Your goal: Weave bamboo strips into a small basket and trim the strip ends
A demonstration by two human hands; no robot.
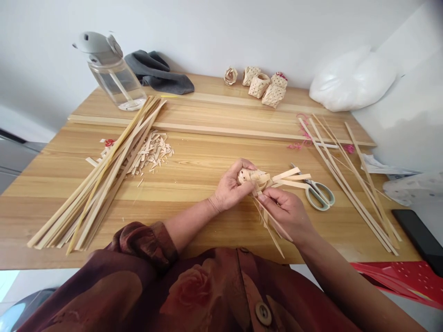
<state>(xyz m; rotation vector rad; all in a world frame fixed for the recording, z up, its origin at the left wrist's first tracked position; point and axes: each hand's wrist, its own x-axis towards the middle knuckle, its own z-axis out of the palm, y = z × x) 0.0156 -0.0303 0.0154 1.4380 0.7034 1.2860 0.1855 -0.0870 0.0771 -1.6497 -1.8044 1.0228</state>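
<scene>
My left hand [235, 186] is closed around a small woven basket [254, 176] of pale flat strips, its thumb pressed on the near side. Loose strip ends stick out from the basket to the right and down toward me. With thumb and fingers pinched, my right hand [285, 210] grips one of these strips [272, 219] close to the weave. Just right of the basket lie scissors [319, 193] with pale handles, blades pointing away from me. Part of the basket is hidden behind my left fingers.
Long strips [104, 184] lie in a bundle at left over a heap of offcuts [152, 152]. More strips [356, 184] lie at right by a phone [420, 240]. Behind stand a water bottle [114, 78], dark cloth [159, 74], several small woven baskets [259, 85] and a white bag [353, 80].
</scene>
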